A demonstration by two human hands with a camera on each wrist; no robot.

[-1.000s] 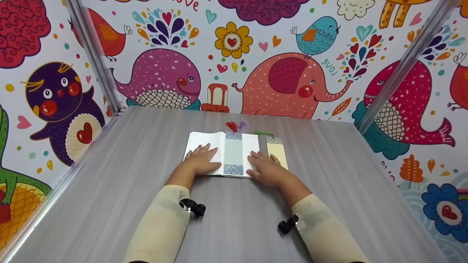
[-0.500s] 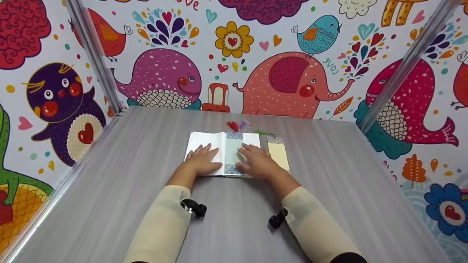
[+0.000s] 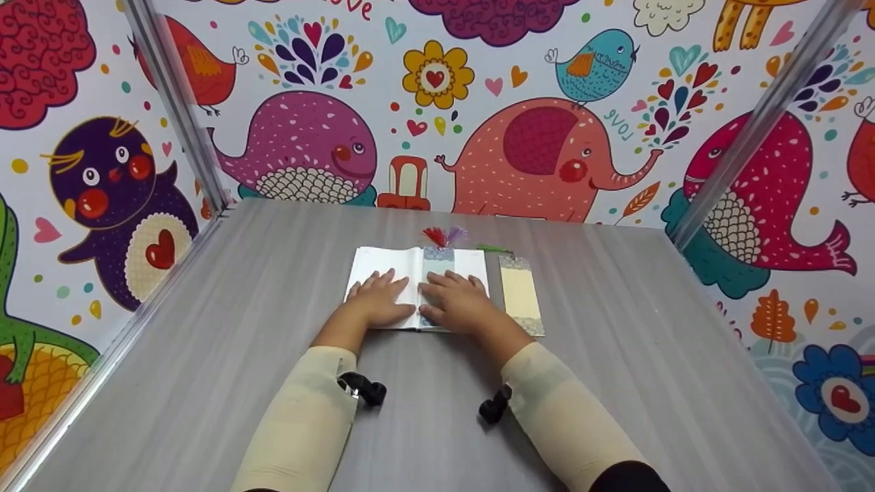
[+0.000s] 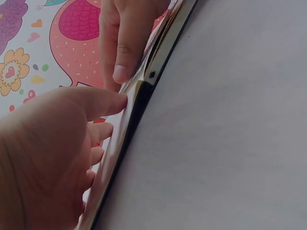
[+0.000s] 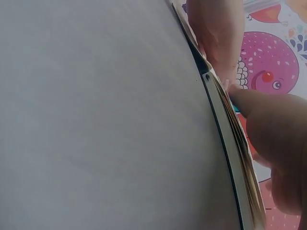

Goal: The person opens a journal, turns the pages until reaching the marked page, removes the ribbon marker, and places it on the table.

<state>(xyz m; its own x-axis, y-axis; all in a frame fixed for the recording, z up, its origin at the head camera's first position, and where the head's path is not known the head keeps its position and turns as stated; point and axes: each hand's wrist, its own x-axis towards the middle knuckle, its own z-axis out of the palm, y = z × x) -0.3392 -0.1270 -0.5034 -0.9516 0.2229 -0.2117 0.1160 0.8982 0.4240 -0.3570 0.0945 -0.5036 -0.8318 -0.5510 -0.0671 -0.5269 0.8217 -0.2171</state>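
Left hand [image 3: 377,301] and right hand [image 3: 458,304] spread over an open book [image 3: 374,263]

Hands are side by side, fingers stretched out: left resting on the left page, right lying across a pale green bookmark [image 3: 438,255] on the right page. Thumbs are super close, honestly can't tell if they touch. Red tassel [image 3: 434,236] and purple tassel [image 3: 455,236] poke past the book's far edge. Yellow bookmark [image 3: 520,294] lies on the tabletop [image 3: 615,307] just right of it, cartoon-animal wall [image 3: 478,123] behind.
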